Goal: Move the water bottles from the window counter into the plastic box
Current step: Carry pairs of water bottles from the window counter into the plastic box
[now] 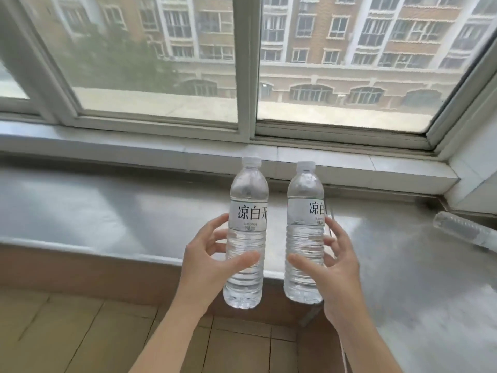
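I hold two clear water bottles with white caps and white labels upright in front of me. My left hand grips the left bottle, thumb across its front and fingers behind. My right hand holds the right bottle the same way. Both bottle bases hang in front of the near edge of the grey window counter, off its surface. A third clear bottle lies on its side on the counter at the far right. The plastic box is not in view.
A large white-framed window runs along the back of the counter, with a raised sill under it. A white wall corner closes the counter at the right. Tan floor tiles lie below.
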`<act>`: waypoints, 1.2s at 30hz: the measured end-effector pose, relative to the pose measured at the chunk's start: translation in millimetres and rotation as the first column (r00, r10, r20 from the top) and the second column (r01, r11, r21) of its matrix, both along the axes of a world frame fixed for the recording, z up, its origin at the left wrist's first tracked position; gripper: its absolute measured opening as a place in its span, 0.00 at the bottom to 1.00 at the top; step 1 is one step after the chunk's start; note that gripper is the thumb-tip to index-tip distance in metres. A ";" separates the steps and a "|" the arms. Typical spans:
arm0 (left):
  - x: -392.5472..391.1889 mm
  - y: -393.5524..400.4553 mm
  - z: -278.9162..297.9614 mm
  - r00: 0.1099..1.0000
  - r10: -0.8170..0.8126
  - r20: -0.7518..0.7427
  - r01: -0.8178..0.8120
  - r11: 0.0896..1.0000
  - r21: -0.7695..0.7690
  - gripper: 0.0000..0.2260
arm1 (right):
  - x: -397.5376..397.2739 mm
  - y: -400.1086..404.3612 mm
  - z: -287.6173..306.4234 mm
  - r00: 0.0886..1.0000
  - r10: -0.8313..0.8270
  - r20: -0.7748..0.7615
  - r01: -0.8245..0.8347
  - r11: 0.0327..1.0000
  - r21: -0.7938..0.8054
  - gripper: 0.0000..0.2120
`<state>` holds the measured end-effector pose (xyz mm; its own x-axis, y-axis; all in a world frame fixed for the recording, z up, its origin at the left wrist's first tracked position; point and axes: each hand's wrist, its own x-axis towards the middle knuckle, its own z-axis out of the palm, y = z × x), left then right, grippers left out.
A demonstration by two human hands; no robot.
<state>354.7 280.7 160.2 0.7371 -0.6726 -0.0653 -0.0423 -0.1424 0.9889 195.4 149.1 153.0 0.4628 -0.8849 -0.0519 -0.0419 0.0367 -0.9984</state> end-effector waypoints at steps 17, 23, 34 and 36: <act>80.1 393.7 2.3 0.781 0.625 -0.017 -0.624 0.779 -0.062 0.34 | 195.1 317.7 10.5 0.768 0.640 0.019 -0.640 0.768 0.004 0.41; 82.4 499.5 -0.4 0.573 0.819 -0.033 -0.818 0.571 -0.067 0.33 | 255.5 424.8 16.7 0.545 0.838 -0.005 -0.838 0.545 -0.029 0.40; 105.9 631.7 -6.8 0.114 0.993 -0.007 -0.992 0.113 -0.061 0.31 | 373.6 594.7 9.6 0.076 0.997 -0.012 -0.996 0.075 -0.057 0.40; 119.3 654.2 -7.3 0.025 1.000 -0.004 -0.998 0.025 -0.056 0.32 | 397.5 626.8 8.6 -0.004 1.000 -0.018 -0.998 -0.005 -0.064 0.40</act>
